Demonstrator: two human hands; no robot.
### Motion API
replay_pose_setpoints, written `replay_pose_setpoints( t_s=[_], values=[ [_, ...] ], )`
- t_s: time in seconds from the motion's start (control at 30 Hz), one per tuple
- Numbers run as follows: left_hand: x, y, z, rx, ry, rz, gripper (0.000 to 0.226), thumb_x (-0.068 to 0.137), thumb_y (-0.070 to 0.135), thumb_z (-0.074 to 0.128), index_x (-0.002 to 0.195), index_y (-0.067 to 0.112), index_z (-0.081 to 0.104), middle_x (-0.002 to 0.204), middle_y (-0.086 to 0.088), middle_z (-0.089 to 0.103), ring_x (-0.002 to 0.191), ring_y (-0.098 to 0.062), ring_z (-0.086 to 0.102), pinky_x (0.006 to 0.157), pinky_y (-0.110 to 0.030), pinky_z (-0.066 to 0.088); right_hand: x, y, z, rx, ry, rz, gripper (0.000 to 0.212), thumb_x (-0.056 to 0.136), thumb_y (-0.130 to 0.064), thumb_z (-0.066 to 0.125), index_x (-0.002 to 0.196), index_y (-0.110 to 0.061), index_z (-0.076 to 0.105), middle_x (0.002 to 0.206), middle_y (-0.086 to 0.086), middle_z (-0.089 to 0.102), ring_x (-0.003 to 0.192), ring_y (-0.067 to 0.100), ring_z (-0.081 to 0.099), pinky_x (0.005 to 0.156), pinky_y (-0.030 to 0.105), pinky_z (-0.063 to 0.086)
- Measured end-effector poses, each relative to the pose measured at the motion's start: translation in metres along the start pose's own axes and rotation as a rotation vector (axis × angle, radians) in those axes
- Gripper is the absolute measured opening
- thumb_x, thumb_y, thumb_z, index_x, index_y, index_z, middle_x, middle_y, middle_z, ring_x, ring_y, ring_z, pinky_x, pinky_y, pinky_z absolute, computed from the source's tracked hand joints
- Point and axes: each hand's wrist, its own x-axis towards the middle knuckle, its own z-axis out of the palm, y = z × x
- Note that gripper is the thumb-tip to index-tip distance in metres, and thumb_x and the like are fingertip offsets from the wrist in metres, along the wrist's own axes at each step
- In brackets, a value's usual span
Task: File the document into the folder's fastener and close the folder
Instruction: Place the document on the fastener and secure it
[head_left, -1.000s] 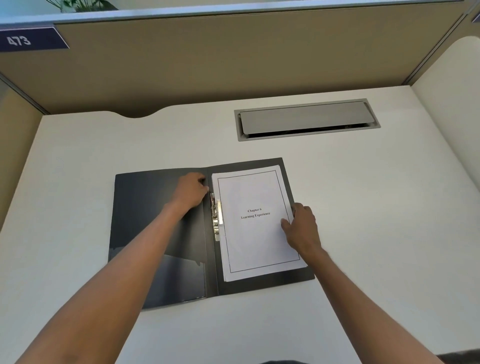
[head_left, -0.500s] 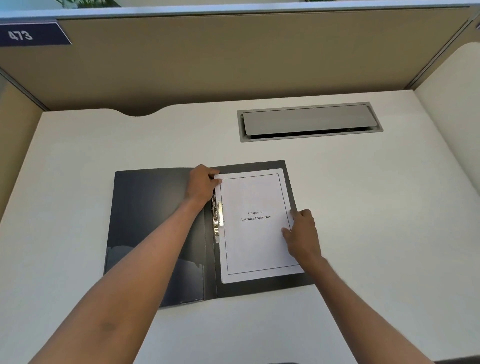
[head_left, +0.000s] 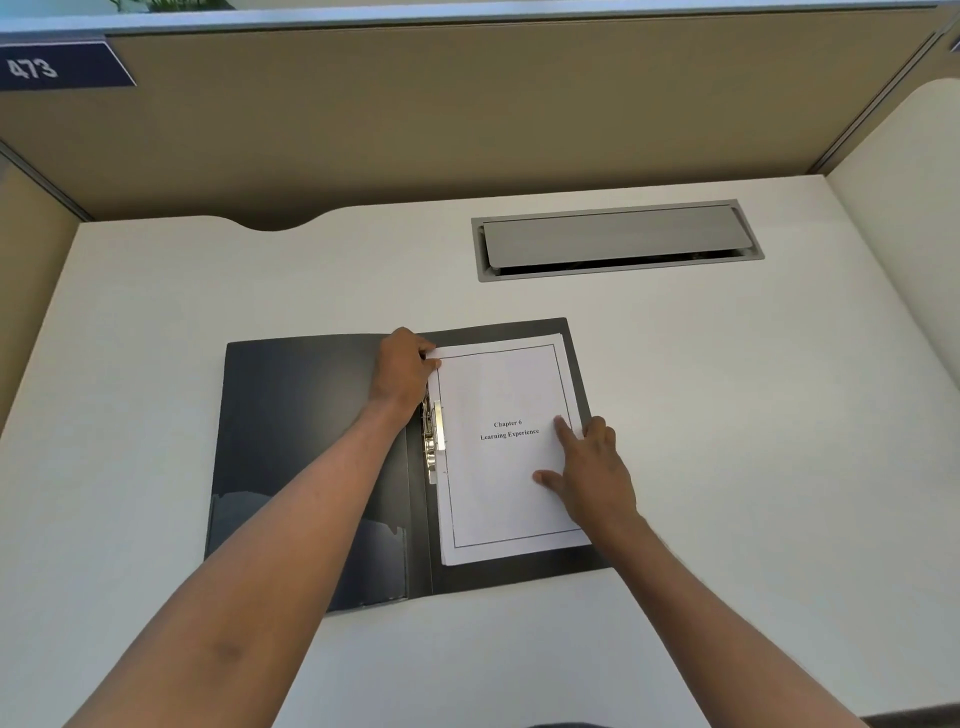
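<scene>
Lying open on white desk (head_left: 727, 415): black folder (head_left: 311, 441) | document (head_left: 498, 467) on right half beside metal fastener (head_left: 434, 441) | left hand (head_left: 402, 371) pinching document's top-left corner | right hand (head_left: 592, 473) spread flat on page

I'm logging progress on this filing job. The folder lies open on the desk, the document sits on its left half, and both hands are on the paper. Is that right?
One detail is off: the head view shows the document on the right half of the open folder, beside the metal fastener. The left hand is at its top left corner, and the right hand presses its right side.
</scene>
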Motion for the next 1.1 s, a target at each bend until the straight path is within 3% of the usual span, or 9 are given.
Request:
replay_pose_setpoints(
  t_s=[0.07, 0.13, 0.27, 0.43, 0.57, 0.9, 1.03, 1.1],
  values=[
    [-0.001, -0.001, 0.000, -0.003, 0.000, -0.004, 0.020, 0.090, 0.001, 0.075, 0.110, -0.003, 0.072, 0.104, -0.004, 0.063, 0.077, -0.015, 0.059, 0.062, -0.007, 0.044, -0.001, -0.002, 0.002, -0.120, 0.050, -0.027, 0.080, 0.090, -0.055, 0.066, 0.154, -0.020, 0.032, 0.138, 0.011, 0.042, 0.128, 0.027, 0.043, 0.102, 0.034, 0.044],
    [-0.002, -0.003, -0.001, -0.001, -0.001, -0.008, 0.019, 0.091, 0.001, 0.074, 0.109, -0.003, 0.072, 0.102, 0.000, 0.060, 0.075, -0.015, 0.058, 0.055, -0.003, 0.042, -0.001, -0.003, 0.004, -0.207, 0.102, -0.075, 0.078, 0.090, -0.053, 0.066, 0.153, -0.019, 0.036, 0.142, 0.011, 0.043, 0.129, 0.028, 0.045, 0.106, 0.035, 0.039],
    [-0.005, -0.005, -0.002, 0.008, 0.007, -0.003, 0.019, 0.090, 0.001, 0.075, 0.109, -0.003, 0.072, 0.107, -0.007, 0.064, 0.086, -0.017, 0.060, 0.062, -0.008, 0.041, -0.001, -0.007, 0.006, -0.176, 0.095, -0.157, 0.074, 0.092, -0.037, 0.071, 0.155, -0.025, 0.035, 0.150, 0.011, 0.039, 0.135, 0.028, 0.043, 0.104, 0.035, 0.041],
    [-0.003, -0.004, -0.004, -0.013, 0.010, -0.011, 0.023, 0.088, 0.000, 0.078, 0.110, -0.003, 0.074, 0.099, -0.003, 0.061, 0.085, -0.017, 0.060, 0.063, -0.006, 0.042, 0.001, -0.011, -0.002, -0.126, 0.078, -0.072, 0.081, 0.086, -0.039, 0.077, 0.154, -0.028, 0.034, 0.151, 0.014, 0.035, 0.132, 0.031, 0.041, 0.099, 0.036, 0.045],
    [-0.002, -0.004, -0.006, 0.006, 0.008, -0.004, 0.022, 0.084, 0.000, 0.080, 0.105, -0.001, 0.076, 0.095, -0.003, 0.061, 0.085, -0.019, 0.061, 0.079, -0.026, 0.046, 0.005, -0.008, -0.005, -0.020, 0.018, -0.061, 0.082, 0.088, -0.036, 0.076, 0.156, -0.026, 0.032, 0.154, 0.013, 0.031, 0.139, 0.030, 0.032, 0.107, 0.035, 0.043],
    [-0.002, -0.006, -0.005, 0.011, 0.002, -0.024, 0.020, 0.086, -0.001, 0.078, 0.105, 0.000, 0.075, 0.095, -0.002, 0.063, 0.084, -0.018, 0.061, 0.074, -0.024, 0.045, 0.007, -0.005, -0.005, -0.017, 0.015, -0.090, 0.078, 0.088, -0.035, 0.077, 0.154, -0.024, 0.038, 0.153, 0.013, 0.034, 0.140, 0.030, 0.033, 0.108, 0.037, 0.043],
    [-0.002, -0.007, -0.006, 0.020, 0.004, -0.035, 0.019, 0.086, -0.001, 0.077, 0.106, 0.002, 0.075, 0.093, -0.003, 0.065, 0.077, -0.019, 0.061, 0.057, -0.012, 0.041, 0.007, -0.005, -0.006, 0.007, 0.007, -0.103, 0.078, 0.087, -0.037, 0.077, 0.153, -0.025, 0.038, 0.152, 0.013, 0.033, 0.140, 0.029, 0.031, 0.109, 0.036, 0.043],
    [-0.003, -0.008, -0.008, 0.016, 0.001, -0.042, 0.020, 0.087, -0.001, 0.077, 0.107, 0.001, 0.075, 0.095, -0.005, 0.067, 0.079, -0.019, 0.062, 0.064, -0.019, 0.045, 0.008, -0.006, -0.006, 0.006, 0.005, -0.110, 0.078, 0.087, -0.038, 0.077, 0.153, -0.026, 0.039, 0.152, 0.013, 0.033, 0.139, 0.029, 0.032, 0.109, 0.036, 0.042]
  ],
)
